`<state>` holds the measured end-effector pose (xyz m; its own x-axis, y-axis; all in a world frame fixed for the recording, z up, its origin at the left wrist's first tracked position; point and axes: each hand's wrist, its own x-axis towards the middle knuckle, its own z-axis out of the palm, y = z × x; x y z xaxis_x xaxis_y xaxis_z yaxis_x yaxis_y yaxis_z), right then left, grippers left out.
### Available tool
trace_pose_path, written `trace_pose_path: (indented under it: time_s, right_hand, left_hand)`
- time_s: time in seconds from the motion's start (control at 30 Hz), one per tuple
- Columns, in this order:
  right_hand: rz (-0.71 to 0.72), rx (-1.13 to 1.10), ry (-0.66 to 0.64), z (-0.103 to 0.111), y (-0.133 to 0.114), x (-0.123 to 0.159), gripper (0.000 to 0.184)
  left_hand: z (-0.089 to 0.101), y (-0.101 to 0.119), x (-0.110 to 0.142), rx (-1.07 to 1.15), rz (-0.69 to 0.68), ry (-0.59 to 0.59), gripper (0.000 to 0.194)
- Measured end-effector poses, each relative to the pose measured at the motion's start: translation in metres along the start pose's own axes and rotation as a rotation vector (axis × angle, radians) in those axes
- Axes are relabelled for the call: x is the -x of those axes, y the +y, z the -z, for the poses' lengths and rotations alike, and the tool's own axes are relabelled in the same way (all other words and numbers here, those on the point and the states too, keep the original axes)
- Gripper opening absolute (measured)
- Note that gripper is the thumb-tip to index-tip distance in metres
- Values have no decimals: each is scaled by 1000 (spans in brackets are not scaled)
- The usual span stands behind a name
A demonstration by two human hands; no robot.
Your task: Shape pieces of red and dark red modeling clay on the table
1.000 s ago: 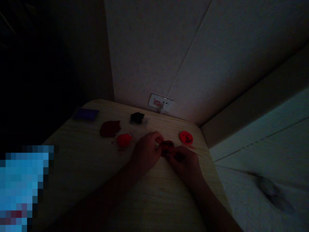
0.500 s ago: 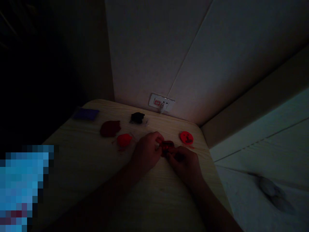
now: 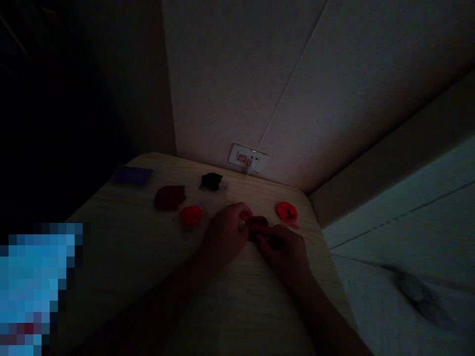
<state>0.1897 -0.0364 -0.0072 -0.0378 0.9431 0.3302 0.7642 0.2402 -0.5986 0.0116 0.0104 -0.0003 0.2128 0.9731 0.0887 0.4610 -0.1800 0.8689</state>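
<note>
Where the two hands meet over the table [image 3: 237, 316], the fingers of the left hand [image 3: 227, 231] and those of the right hand [image 3: 287, 248] pinch a dark red piece [image 3: 258, 225] from either side. To its right, near the right hand, lies a bright red disc [image 3: 287, 211] with dark marks. Just beside the left hand sits a bright red lump [image 3: 191, 215], and beyond it a dark red flat piece [image 3: 169, 198]. Farther out are a black lump [image 3: 212, 181], a purple packet [image 3: 132, 175] and a wall socket [image 3: 248, 157].
</note>
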Motion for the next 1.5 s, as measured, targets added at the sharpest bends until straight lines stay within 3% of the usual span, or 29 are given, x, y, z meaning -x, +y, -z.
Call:
trace_pose_path:
  time_s: [0.43, 0.77, 1.5]
  right_hand:
    - [14, 2, -7, 0, -1, -1, 8]
    - [-59, -61, -13, 1, -4, 0, 15]
    - [1, -69, -13, 1, -4, 2, 12]
  left_hand:
    - [0, -1, 1, 1, -19, 0, 30]
    - [-1, 0, 1, -3, -28, 6, 30]
    - [0, 1, 1, -7, -26, 1, 29]
